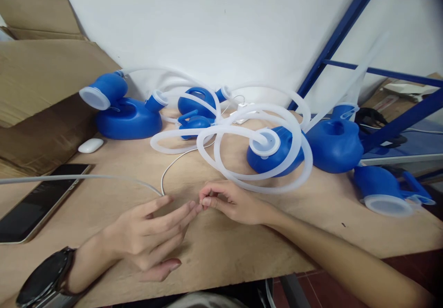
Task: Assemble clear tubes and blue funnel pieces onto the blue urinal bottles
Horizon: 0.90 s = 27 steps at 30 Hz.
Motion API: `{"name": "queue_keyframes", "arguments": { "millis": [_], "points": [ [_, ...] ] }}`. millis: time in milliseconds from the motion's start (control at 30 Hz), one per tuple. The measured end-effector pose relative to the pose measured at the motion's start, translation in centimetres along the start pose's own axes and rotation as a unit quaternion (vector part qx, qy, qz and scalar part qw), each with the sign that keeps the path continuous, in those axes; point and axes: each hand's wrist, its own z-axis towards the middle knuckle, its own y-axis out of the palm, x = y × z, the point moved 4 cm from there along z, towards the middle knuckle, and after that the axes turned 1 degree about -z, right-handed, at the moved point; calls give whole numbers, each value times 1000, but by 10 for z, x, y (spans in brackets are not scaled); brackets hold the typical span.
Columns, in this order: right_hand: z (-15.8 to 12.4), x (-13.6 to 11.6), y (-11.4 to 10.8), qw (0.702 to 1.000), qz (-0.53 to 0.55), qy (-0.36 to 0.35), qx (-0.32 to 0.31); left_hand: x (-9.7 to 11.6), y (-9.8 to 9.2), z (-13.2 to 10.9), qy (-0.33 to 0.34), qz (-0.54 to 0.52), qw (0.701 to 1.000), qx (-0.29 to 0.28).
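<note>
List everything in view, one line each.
blue plastic containers: about six, blue, table's back and right
corrugated tubes: several, translucent white, coiled among the containers
phone: one, black, table's left
small oval case: one, white, beside the leftmost container
thin cable: one, white, table's middle
cardboard: brown, far left
table: one, light wood, under everything
watch: one, black, left wrist
left hand: one, open, resting on table
right hand: one, fingers pinched, touching left fingertips

No readable text or labels (phone [38,202] screen dark).
</note>
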Motion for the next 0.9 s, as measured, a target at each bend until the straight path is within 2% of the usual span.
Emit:
{"name": "queue_keyframes", "arguments": {
  "millis": [433, 900],
  "points": [
    [1, 2, 1, 1000, 12, 12, -1, 0, 0, 2, -4, 1, 1000, -4],
    [1, -1, 2, 999, -28, -32, 1, 2, 1, 3, 0, -1, 1000, 0]
  ]
}}
